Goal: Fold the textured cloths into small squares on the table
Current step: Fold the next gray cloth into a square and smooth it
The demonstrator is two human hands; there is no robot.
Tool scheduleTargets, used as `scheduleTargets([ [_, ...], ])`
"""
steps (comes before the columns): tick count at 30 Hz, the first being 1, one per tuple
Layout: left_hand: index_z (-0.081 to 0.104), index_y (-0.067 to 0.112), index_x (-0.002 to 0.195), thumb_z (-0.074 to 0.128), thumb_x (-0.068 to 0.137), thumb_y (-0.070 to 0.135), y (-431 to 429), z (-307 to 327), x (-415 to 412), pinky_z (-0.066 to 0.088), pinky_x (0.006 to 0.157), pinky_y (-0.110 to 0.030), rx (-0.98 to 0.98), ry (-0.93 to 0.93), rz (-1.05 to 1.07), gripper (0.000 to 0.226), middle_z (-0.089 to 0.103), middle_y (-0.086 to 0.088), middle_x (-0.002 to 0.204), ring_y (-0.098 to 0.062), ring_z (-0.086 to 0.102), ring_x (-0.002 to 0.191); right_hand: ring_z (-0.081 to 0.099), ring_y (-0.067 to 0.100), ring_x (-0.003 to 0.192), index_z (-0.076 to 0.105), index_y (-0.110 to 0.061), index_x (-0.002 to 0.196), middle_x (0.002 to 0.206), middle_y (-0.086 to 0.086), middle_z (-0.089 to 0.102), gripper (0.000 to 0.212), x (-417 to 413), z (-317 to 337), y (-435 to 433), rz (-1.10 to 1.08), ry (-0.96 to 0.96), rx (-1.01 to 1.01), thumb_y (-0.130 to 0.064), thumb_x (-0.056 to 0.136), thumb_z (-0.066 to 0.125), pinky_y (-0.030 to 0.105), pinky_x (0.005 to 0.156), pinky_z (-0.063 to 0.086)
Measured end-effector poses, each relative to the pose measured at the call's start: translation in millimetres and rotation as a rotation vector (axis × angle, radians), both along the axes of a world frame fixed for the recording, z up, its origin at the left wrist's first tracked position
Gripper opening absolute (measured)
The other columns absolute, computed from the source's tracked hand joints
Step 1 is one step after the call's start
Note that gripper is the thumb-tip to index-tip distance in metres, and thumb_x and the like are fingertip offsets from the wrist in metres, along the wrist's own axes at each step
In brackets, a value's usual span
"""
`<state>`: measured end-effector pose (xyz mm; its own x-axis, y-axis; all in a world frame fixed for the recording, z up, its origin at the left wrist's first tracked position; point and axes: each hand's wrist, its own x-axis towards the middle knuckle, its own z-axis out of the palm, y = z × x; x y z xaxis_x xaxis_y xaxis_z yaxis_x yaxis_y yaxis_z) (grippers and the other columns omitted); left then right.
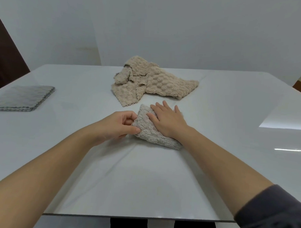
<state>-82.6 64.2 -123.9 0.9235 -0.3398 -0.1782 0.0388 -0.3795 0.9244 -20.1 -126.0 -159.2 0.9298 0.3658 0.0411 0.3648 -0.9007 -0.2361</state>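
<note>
Right hand [166, 122] lies flat, fingers straight, pressing the small folded cloth [154, 133] at the middle of the counter [213, 168]. Left hand [118, 125] pinches its left edge. Unfolded beige cloths [153, 81] lie just beyond.

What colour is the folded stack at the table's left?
The folded stack is grey; the head view shows it.

Both arms come in from the near edge of the table [215, 103], forearms bare. The left hand [119, 125] is side-on with fingers curled, thumb and fingertips pinching the left edge of the folded cloth [153, 135]. The right hand [166, 121] lies palm down on top of that cloth, fingers straight and slightly spread, pressing flat. The hands are just beside each other. A dark sleeve [276, 214] is pushed up the right arm.
</note>
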Motion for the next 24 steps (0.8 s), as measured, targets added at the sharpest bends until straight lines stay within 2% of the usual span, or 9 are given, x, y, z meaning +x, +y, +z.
scheduleTargets([
  [3, 0.057, 0.014, 0.082, 0.067, 0.086, 0.007, 13.0, -0.1, -6.1, 0.022, 0.040, -0.016, -0.009, 0.079, 0.078, 0.013, 0.047, 0.002, 0.062, -0.007, 0.030, 0.046, 0.002, 0.018, 0.150, 0.024, -0.023, 0.153, 0.162, -0.002, 0.017, 0.061, 4.5, 0.0, 14.3, 0.054, -0.014, -0.004, -0.054, 0.101, 0.017, 0.053, 0.119, -0.001],
  [7, 0.055, 0.016, 0.077, 0.062, 0.092, 0.028, 14.0, 0.7, -11.1, 0.015, 0.040, -0.019, 0.042, 0.228, 0.210, 0.021, 0.032, 0.005, 0.051, -0.008, 0.019, 0.039, 0.002, 0.017, 0.150, 0.026, -0.025, 0.152, 0.161, -0.002, 0.019, 0.059, 6.2, 0.1, 23.1, 0.119, -0.031, -0.003, -0.054, 0.101, 0.018, 0.051, 0.119, -0.001],
  [10, 0.053, 0.016, 0.070, 0.065, 0.091, 0.031, 11.1, -1.5, -10.0, 0.019, 0.038, -0.019, 0.141, 0.251, 0.308, 0.028, 0.033, 0.003, 0.050, -0.009, 0.022, 0.038, 0.003, 0.017, 0.150, 0.027, -0.025, 0.152, 0.161, -0.002, 0.020, 0.059, 5.4, -0.9, 21.1, 0.124, -0.039, 0.000, -0.053, 0.101, 0.018, 0.051, 0.119, -0.002],
  [13, 0.052, 0.016, 0.072, 0.067, 0.088, 0.034, 4.2, -6.1, -10.5, 0.029, 0.043, -0.021, 0.336, 0.142, 0.377, 0.029, 0.043, 0.000, 0.053, -0.015, 0.036, 0.042, 0.003, 0.016, 0.150, 0.028, -0.023, 0.152, 0.161, -0.002, 0.021, 0.057, 4.3, -1.1, 19.3, 0.132, -0.038, 0.035, -0.050, 0.102, 0.019, 0.050, 0.120, -0.002],
  [15, 0.052, 0.019, 0.087, 0.068, 0.084, 0.042, -0.9, -4.7, -13.0, 0.039, 0.055, -0.027, 0.628, -0.038, 0.413, 0.028, 0.057, 0.002, 0.069, -0.019, 0.055, 0.063, 0.005, 0.014, 0.150, 0.030, -0.022, 0.151, 0.161, -0.002, 0.021, 0.053, 3.7, 0.1, 17.5, 0.140, -0.031, 0.136, -0.045, 0.104, 0.020, 0.047, 0.120, -0.002],
  [17, 0.046, 0.022, 0.109, 0.064, 0.083, 0.045, -8.0, 0.7, -14.4, 0.044, 0.069, -0.032, 0.864, -0.242, 0.428, 0.038, 0.061, 0.003, 0.093, -0.021, 0.059, 0.088, 0.007, 0.013, 0.149, 0.034, -0.019, 0.149, 0.160, -0.002, 0.023, 0.048, 2.6, 2.9, 13.0, 0.146, -0.027, 0.329, -0.036, 0.106, 0.023, 0.044, 0.121, 0.000],
  [20, 0.035, 0.018, 0.141, 0.052, 0.092, 0.031, -20.0, 9.4, -4.3, 0.041, 0.099, -0.038, 0.760, -0.477, 0.393, 0.054, 0.045, -0.002, 0.140, -0.023, 0.046, 0.126, 0.021, 0.013, 0.146, 0.043, -0.015, 0.144, 0.155, 0.001, 0.035, 0.042, -2.3, 11.1, 2.1, 0.091, -0.086, 0.627, -0.026, 0.106, 0.030, 0.037, 0.121, 0.013],
  [22, 0.026, 0.013, 0.149, 0.042, 0.097, 0.027, -31.9, 8.2, 11.5, 0.029, 0.112, -0.038, 0.730, -0.597, 0.290, 0.056, 0.029, -0.005, 0.154, -0.022, 0.028, 0.141, 0.036, 0.011, 0.136, 0.051, -0.013, 0.138, 0.146, 0.002, 0.047, 0.038, -7.1, 17.6, -6.4, 0.027, -0.120, 0.739, -0.020, 0.104, 0.036, 0.025, 0.113, 0.024],
  [24, 0.018, 0.011, 0.152, 0.034, 0.100, 0.031, -45.0, -1.5, 27.6, 0.016, 0.119, -0.042, 0.768, -0.607, 0.140, 0.058, 0.013, -0.007, 0.160, -0.023, 0.011, 0.148, 0.045, 0.009, 0.126, 0.055, -0.013, 0.134, 0.138, 0.000, 0.053, 0.036, -11.7, 22.2, -15.6, -0.053, -0.113, 0.778, -0.017, 0.102, 0.039, 0.017, 0.101, 0.029],
])
